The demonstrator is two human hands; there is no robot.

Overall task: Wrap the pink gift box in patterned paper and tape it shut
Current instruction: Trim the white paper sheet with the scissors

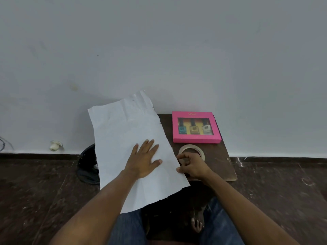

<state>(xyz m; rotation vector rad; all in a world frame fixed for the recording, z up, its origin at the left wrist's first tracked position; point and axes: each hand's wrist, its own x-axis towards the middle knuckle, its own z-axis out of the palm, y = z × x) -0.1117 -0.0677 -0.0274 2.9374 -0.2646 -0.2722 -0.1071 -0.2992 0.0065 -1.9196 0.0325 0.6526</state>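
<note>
Beside box, nearer: tape roll [192, 151], right hand [192, 167] over it, fingers curled, grip unclear.
Left of box: white paper [131, 144]; left hand [144, 160] flat, fingers spread.
Box: pink gift box [195, 127] on table [219, 161], windowed, three bottles.

Pale grey plaster wall [159, 41] fills the upper half, with a small yellowish stain on it low at left. Dark brown mottled floor [35, 183] runs below, scuffed with white marks. Small white crumpled object [55, 145] sits at the wall base on the left. Black shoe-like item [87, 165] lies on the floor, partly hidden. Blue denim trousers [127, 227] at bottom edge.
</note>
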